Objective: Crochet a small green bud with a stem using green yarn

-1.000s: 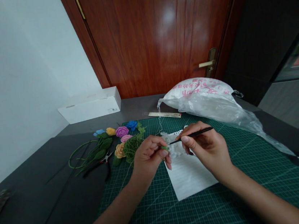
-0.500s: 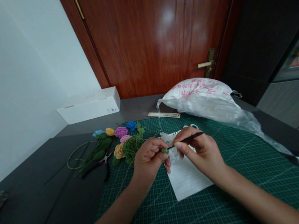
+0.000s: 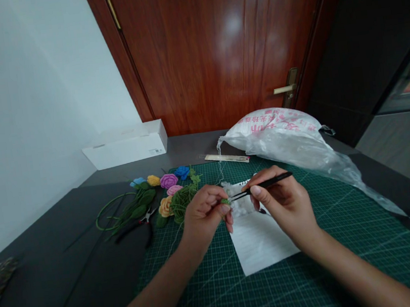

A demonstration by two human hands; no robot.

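My left hand (image 3: 204, 215) is pinched shut on a small green crocheted piece (image 3: 225, 202) at its fingertips. My right hand (image 3: 284, 199) grips a thin black-handled crochet hook (image 3: 268, 183) like a pen, with its tip at the green piece. A tuft of white fluffy yarn (image 3: 238, 204) lies just behind the fingers, partly hidden by them, on a sheet of white paper (image 3: 261, 242). A thread runs from the hands toward the far edge of the green cutting mat (image 3: 245, 295).
Crocheted roses (image 3: 168, 181) in several colours, green yarn (image 3: 183, 201) and crocheted leaves (image 3: 133, 209) lie left of my hands, with pliers (image 3: 142, 224) beside them. A white plastic bag (image 3: 281, 136), a white box (image 3: 125, 146) and a wooden door (image 3: 196, 50) stand behind.
My right hand and the hook have moved back to the right, away from my left hand. The left hand keeps its pinch, and the view has shifted slightly.
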